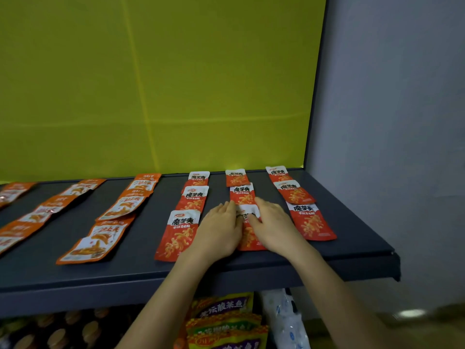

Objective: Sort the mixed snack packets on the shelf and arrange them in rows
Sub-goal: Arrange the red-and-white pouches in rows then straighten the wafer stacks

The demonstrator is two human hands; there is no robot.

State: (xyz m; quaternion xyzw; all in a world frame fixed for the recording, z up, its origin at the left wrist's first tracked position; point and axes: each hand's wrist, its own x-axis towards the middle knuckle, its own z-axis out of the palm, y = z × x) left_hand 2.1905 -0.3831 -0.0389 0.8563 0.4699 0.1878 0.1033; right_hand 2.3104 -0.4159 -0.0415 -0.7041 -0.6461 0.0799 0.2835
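The left hand [219,230] and right hand [274,226] lie flat with fingers nearly straight, gripping nothing. They press either edge of a red packet [249,238] at the front of the shelf [141,263]. Beside it lie other red packets [310,221], and orange packets [97,244] fill rows farther left.

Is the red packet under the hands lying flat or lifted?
Flat: the red packet lies on the shelf, left hand and right hand resting on it.

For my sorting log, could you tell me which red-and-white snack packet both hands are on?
The front red-and-white snack packet of the middle red column: the left hand and right hand both rest fingers on its white top.
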